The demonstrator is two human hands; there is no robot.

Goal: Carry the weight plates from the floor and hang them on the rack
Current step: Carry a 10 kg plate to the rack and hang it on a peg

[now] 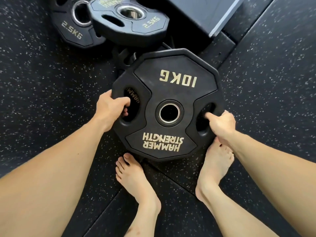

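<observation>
A black twelve-sided 10 kg plate (171, 93) with gold lettering and a steel-ringed centre hole lies flat in front of me, over another plate whose lettering shows through its left slot. My left hand (109, 108) grips the plate's left rim with fingers through the left slot. My right hand (220, 124) grips the right rim, thumb hooked in the right slot. Two black 2.5 kg plates (71, 26) (130, 23) lie on the floor beyond, one overlapping the other. No rack pegs are in view.
The floor (273, 82) is black speckled rubber matting. My bare feet (135, 177) (215, 165) stand just below the plate, the right toes under its edge. A dark box-like base (205, 16) sits at the top right behind the plates.
</observation>
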